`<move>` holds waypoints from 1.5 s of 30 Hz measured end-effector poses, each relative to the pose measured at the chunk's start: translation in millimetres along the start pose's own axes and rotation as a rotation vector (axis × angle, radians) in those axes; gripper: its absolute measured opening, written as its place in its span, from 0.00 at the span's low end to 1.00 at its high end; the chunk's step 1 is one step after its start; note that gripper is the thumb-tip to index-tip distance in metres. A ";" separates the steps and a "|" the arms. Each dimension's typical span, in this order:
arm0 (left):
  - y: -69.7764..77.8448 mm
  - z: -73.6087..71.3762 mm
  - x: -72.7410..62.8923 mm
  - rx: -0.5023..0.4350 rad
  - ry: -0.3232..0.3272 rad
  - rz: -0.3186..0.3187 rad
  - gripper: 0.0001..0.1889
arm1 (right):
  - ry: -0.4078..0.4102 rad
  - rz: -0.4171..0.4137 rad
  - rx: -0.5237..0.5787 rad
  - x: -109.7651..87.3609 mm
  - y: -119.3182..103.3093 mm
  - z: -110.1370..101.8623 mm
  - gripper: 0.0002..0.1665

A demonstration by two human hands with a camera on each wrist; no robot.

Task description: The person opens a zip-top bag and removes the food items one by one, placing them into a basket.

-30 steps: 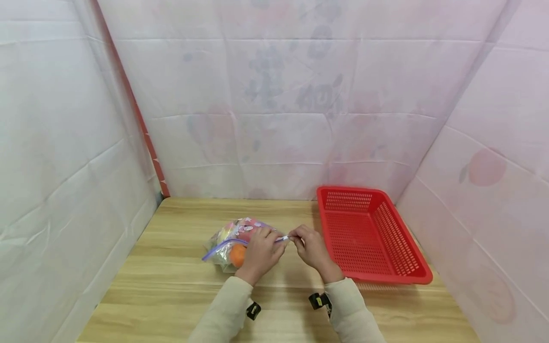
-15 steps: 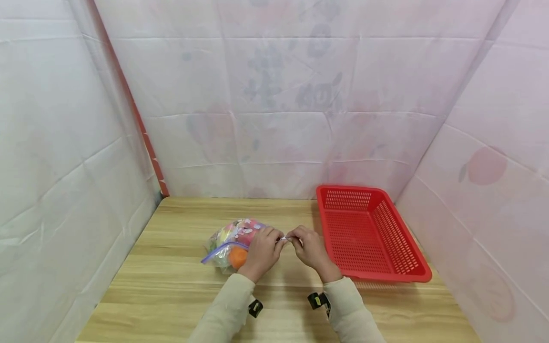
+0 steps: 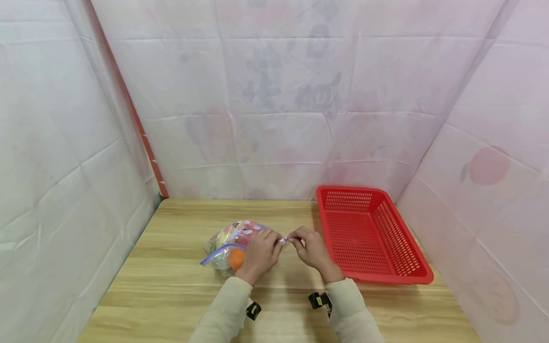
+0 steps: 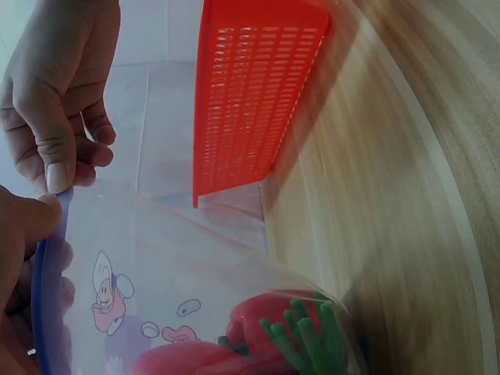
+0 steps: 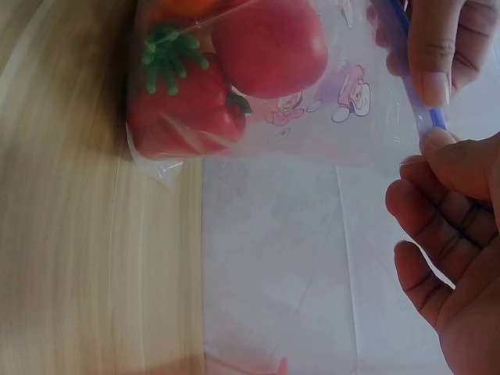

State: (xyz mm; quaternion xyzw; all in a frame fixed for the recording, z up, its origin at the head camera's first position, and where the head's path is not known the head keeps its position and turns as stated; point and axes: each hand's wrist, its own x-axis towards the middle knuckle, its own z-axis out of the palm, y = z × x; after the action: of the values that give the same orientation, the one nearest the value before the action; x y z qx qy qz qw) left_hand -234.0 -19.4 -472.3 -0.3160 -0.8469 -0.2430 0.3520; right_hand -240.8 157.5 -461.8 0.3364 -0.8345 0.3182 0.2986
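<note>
A clear zip bag (image 3: pixel 227 234) with cartoon prints and a purple-blue zip strip (image 4: pixel 51 301) lies on the table, its right end lifted. Inside it are an orange round item (image 3: pixel 236 258), a red bell pepper (image 5: pixel 183 117) with a green stem, and a round red item (image 5: pixel 269 48). My left hand (image 3: pixel 260 253) pinches the zip strip between thumb and fingers. Close to it, at the strip's right end, my right hand (image 3: pixel 313 248) pinches the bag's corner with thumb and forefinger; its other fingers curl loosely in the right wrist view. Other contents are partly hidden.
To the right of my hands stands a red perforated plastic basket (image 3: pixel 360 243), close to my right wrist. The wooden table (image 3: pixel 171 295) is bounded by white printed cloth walls (image 3: pixel 274 143) at the back and both sides.
Both hands keep hold of the zip strip and shift only slightly. The strip's left end has dropped a little to the left and nearer to me.
</note>
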 end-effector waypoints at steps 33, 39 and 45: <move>-22.1 -25.2 -11.4 0.148 -0.010 -0.026 0.05 | 0.072 0.080 -0.067 9.3 7.6 2.8 0.06; -24.6 -26.6 -15.6 0.159 -0.022 -0.035 0.07 | 0.072 0.089 -0.063 5.8 13.7 1.8 0.04; -26.4 -26.9 -19.4 0.174 -0.031 -0.032 0.07 | 0.077 0.148 -0.049 1.7 19.4 0.3 0.05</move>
State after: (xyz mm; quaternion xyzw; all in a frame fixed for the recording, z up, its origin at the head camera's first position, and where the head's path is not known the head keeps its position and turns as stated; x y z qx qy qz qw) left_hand -230.0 -61.5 -474.8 -0.2744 -0.8751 -0.1694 0.3609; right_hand -256.5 167.7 -467.1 0.2539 -0.8526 0.3316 0.3141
